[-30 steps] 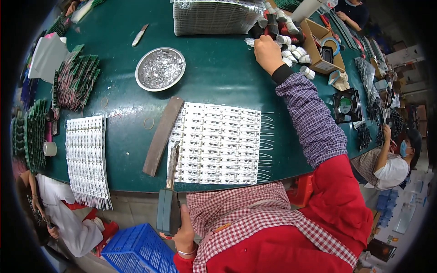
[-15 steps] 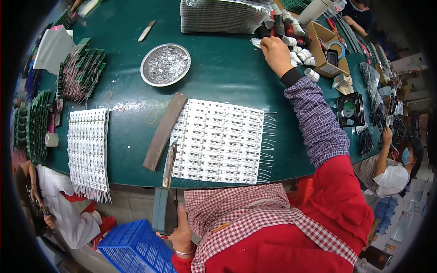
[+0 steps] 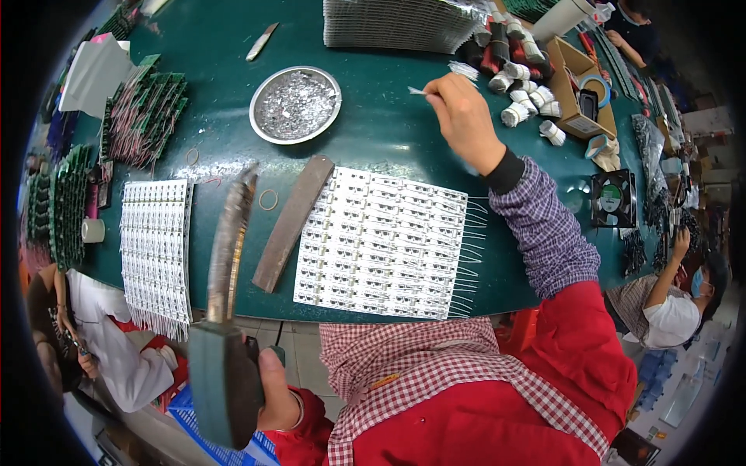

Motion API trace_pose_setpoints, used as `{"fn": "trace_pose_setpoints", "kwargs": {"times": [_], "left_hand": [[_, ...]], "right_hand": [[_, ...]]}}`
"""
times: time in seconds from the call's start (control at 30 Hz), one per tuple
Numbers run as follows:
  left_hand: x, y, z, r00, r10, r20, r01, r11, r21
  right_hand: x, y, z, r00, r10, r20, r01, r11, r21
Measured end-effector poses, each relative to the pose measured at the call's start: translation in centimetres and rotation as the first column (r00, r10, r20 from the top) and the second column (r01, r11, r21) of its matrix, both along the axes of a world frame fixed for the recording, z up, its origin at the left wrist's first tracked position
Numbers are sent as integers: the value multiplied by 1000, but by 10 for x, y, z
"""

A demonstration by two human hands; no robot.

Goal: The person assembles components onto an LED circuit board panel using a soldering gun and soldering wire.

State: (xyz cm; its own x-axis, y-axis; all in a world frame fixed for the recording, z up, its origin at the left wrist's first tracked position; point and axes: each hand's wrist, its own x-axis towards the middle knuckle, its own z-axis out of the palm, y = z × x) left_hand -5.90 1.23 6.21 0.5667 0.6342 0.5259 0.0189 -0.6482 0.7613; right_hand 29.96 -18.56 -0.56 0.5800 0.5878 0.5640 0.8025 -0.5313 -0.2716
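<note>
My left hand (image 3: 273, 386) grips the dark handle of a soldering iron (image 3: 225, 279) at the table's near edge; its long crusted tip points up over the green table (image 3: 373, 140). My right hand (image 3: 466, 116) is stretched out over the far middle of the table and pinches a small bundle of thin white wires (image 3: 420, 92). Between both hands lies a white panel of small circuit boards (image 3: 381, 245) with wire leads sticking out on its right side. A flat brown bar (image 3: 291, 221) lies slanted beside the panel's left edge.
A round metal dish of silvery scraps (image 3: 295, 105) sits behind the panel. A second white panel (image 3: 155, 248) lies at left, green boards (image 3: 144, 113) beyond it. Bundled white wires (image 3: 524, 101), a cardboard box (image 3: 579, 89) and a stacked pile of panels (image 3: 404, 23) stand at the back. Other people sit at left and right.
My right hand has drawn back from the wire bundles at the far right toward the middle, now holding wires. My left hand has raised the iron, its tip swinging up over the table.
</note>
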Motion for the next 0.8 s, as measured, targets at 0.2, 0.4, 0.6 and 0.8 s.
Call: {"fn": "trace_pose_setpoints", "kwargs": {"times": [0.2,0.4,0.6,0.8], "left_hand": [[10,-12,-3,997,31,-70,-58,903,-425],[27,-17,-34,990,-135,-27,110,896,-431],[27,-13,-49,971,-166,-173,84,912,-402],[40,-16,-49,963,-172,-209,58,885,-462]], "right_hand": [[-55,28,9,953,255,-162,-240,965,110],[-83,38,-6,911,323,-256,-302,946,118],[-91,45,-13,920,311,-240,-298,950,91],[-93,44,-11,928,310,-207,-307,951,46]]}}
